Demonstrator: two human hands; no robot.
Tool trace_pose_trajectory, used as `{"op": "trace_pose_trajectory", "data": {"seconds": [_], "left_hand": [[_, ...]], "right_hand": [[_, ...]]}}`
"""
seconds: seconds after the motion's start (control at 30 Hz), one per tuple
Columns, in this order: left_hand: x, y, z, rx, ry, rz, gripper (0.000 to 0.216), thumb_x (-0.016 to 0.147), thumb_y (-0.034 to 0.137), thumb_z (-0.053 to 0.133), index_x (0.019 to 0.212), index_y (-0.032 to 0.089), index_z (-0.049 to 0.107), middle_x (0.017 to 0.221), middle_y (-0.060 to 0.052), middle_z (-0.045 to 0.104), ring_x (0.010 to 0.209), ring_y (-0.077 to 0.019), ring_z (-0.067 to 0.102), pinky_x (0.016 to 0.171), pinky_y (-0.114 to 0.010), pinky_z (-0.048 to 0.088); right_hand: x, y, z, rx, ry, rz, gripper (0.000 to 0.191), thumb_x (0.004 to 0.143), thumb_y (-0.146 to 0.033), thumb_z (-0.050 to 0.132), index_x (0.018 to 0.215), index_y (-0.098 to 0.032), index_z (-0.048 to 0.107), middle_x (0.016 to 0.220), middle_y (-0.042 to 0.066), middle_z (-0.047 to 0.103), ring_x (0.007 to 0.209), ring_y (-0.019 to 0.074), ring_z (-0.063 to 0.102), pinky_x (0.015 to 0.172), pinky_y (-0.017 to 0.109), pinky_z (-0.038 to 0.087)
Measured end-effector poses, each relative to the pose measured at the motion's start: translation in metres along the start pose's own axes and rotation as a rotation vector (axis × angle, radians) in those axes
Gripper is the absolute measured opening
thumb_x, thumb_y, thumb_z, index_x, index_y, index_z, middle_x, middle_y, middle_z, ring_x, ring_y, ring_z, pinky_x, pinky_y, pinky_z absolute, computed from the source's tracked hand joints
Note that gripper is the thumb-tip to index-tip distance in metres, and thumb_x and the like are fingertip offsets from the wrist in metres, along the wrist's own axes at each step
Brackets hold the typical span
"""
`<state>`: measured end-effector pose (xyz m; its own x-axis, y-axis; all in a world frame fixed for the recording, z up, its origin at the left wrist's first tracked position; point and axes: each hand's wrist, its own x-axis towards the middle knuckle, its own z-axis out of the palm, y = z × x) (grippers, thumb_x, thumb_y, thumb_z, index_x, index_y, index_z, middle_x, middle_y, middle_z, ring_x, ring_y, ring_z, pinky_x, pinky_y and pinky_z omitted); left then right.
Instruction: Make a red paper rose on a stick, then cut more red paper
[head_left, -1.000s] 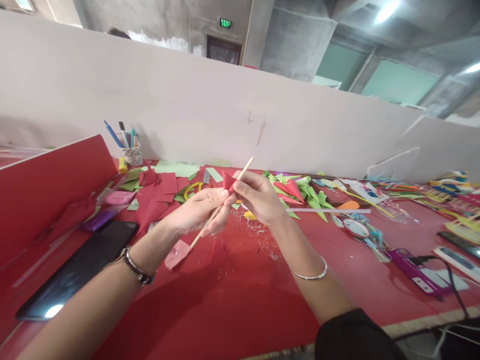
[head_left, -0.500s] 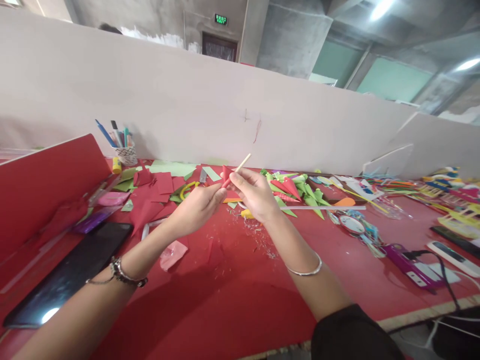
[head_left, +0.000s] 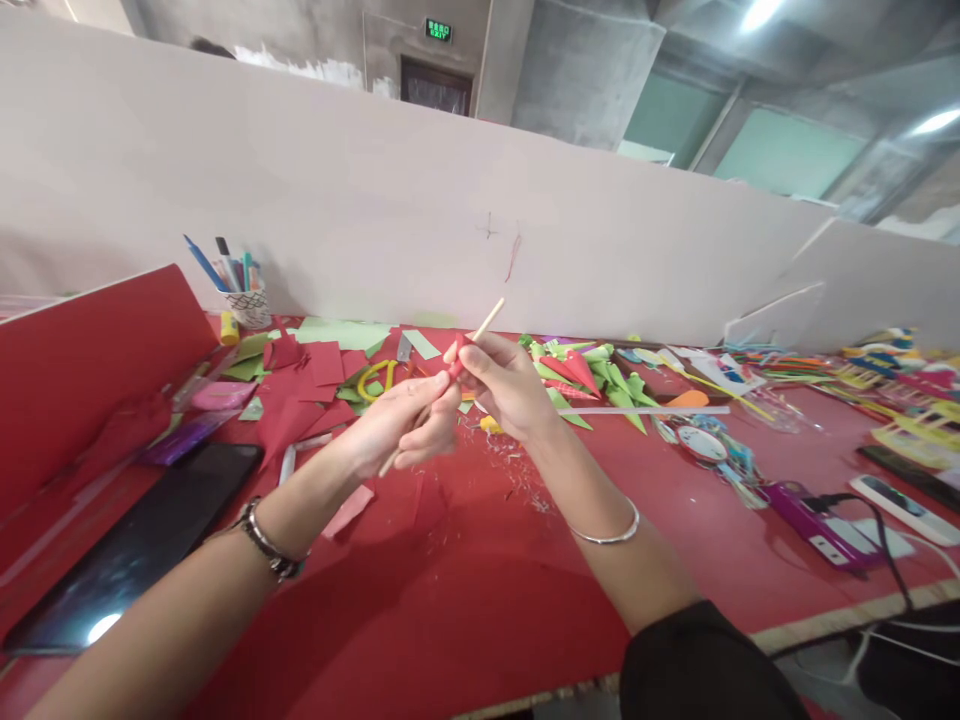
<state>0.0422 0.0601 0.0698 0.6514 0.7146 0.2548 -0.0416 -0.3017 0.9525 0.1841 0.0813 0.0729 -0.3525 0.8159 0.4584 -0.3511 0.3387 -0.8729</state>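
Both my hands are raised over the red table [head_left: 480, 600] and meet on a thin wooden stick [head_left: 487, 320]. My left hand [head_left: 401, 425] pinches the stick's lower part, whose end pokes out below the fingers. My right hand [head_left: 506, 385] is closed around a small piece of red paper [head_left: 454, 368] wrapped on the stick, with the stick's tip rising up and to the right above it. Each wrist wears a bracelet.
A dark phone [head_left: 127, 560] lies at the left. Red and green paper scraps [head_left: 315, 365], a cup of pens [head_left: 244, 300], green and red paper cones [head_left: 592, 380], a purple device with a cable [head_left: 821, 525] and a white partition wall [head_left: 450, 220] surround the hands.
The red paper has been rolled tighter on the stick. My left hand slid slightly down the stick, and both hands shifted a little to the left and up in view.
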Motion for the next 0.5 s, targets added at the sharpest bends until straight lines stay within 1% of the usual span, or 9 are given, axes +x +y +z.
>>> {"op": "trace_pose_trajectory", "data": {"seconds": [0.03,0.1,0.2,0.23,0.27,0.3,0.37,0.43,0.5], "left_hand": [[0.001,0.0,-0.002,0.121,0.061,0.016,0.034,0.089,0.038,0.02,0.063,0.021,0.032,0.035,0.01,0.027,0.028,-0.0063,0.028,0.038,-0.021,0.029],[0.003,0.0,-0.005,0.432,0.245,0.057,0.026,0.087,0.036,0.033,0.066,0.02,0.037,0.044,0.007,0.036,0.037,-0.0072,0.033,0.041,-0.021,0.027],[0.003,-0.003,-0.009,0.971,0.509,0.078,0.023,0.081,0.033,0.045,0.063,0.02,0.037,0.046,0.006,0.031,0.039,-0.0079,0.026,0.042,-0.024,0.015],[0.003,-0.003,-0.01,1.103,0.549,0.073,0.025,0.081,0.033,0.044,0.062,0.02,0.037,0.045,0.006,0.029,0.039,-0.008,0.023,0.043,-0.025,0.012],[0.002,-0.003,-0.01,1.158,0.55,0.069,0.026,0.083,0.034,0.042,0.061,0.02,0.037,0.044,0.006,0.028,0.039,-0.0082,0.023,0.043,-0.025,0.012],[0.002,-0.002,-0.01,1.149,0.519,0.068,0.029,0.085,0.034,0.038,0.06,0.019,0.037,0.043,0.006,0.03,0.038,-0.0081,0.024,0.042,-0.024,0.014],[0.001,-0.001,-0.009,0.966,0.38,0.081,0.035,0.089,0.035,0.03,0.057,0.019,0.035,0.041,0.006,0.034,0.036,-0.0074,0.031,0.041,-0.022,0.022],[0.001,0.0,-0.009,0.647,0.205,0.072,0.04,0.091,0.037,0.024,0.056,0.019,0.033,0.037,0.006,0.038,0.034,-0.0062,0.037,0.041,-0.02,0.031],[0.001,-0.001,-0.009,0.318,0.071,0.029,0.041,0.091,0.04,0.023,0.057,0.02,0.032,0.034,0.008,0.037,0.03,-0.0054,0.038,0.039,-0.018,0.033]], "right_hand": [[0.0,0.001,0.001,-0.032,0.03,-0.028,0.013,0.076,-0.033,0.06,0.072,-0.022,0.063,0.062,-0.004,0.052,0.055,0.0061,0.046,0.053,0.022,0.038],[0.0,0.004,0.005,-0.113,0.104,-0.06,0.013,0.076,-0.033,0.059,0.072,-0.021,0.062,0.062,-0.003,0.052,0.056,0.0069,0.047,0.055,0.023,0.04],[-0.001,0.007,0.011,-0.226,0.207,-0.078,0.015,0.076,-0.034,0.059,0.071,-0.02,0.06,0.065,-0.003,0.053,0.062,0.0087,0.049,0.061,0.024,0.042],[-0.001,0.008,0.012,-0.242,0.226,-0.087,0.016,0.076,-0.034,0.059,0.069,-0.02,0.059,0.065,-0.002,0.054,0.064,0.0091,0.05,0.063,0.025,0.042],[-0.001,0.008,0.013,-0.242,0.238,-0.099,0.017,0.076,-0.035,0.059,0.068,-0.02,0.058,0.065,-0.002,0.054,0.065,0.0092,0.05,0.065,0.025,0.042],[-0.001,0.009,0.013,-0.227,0.243,-0.108,0.017,0.076,-0.035,0.059,0.067,-0.02,0.058,0.065,-0.002,0.055,0.065,0.0092,0.05,0.066,0.025,0.042],[-0.001,0.008,0.012,-0.183,0.236,-0.115,0.017,0.075,-0.035,0.06,0.066,-0.02,0.058,0.065,-0.002,0.054,0.064,0.0087,0.05,0.065,0.024,0.041],[0.0,0.008,0.011,-0.152,0.219,-0.111,0.017,0.073,-0.037,0.062,0.065,-0.021,0.058,0.065,-0.003,0.052,0.063,0.0084,0.048,0.062,0.024,0.041],[0.0,0.007,0.01,-0.133,0.195,-0.098,0.019,0.072,-0.038,0.062,0.064,-0.021,0.059,0.064,-0.003,0.051,0.062,0.0084,0.047,0.059,0.023,0.04]]}}
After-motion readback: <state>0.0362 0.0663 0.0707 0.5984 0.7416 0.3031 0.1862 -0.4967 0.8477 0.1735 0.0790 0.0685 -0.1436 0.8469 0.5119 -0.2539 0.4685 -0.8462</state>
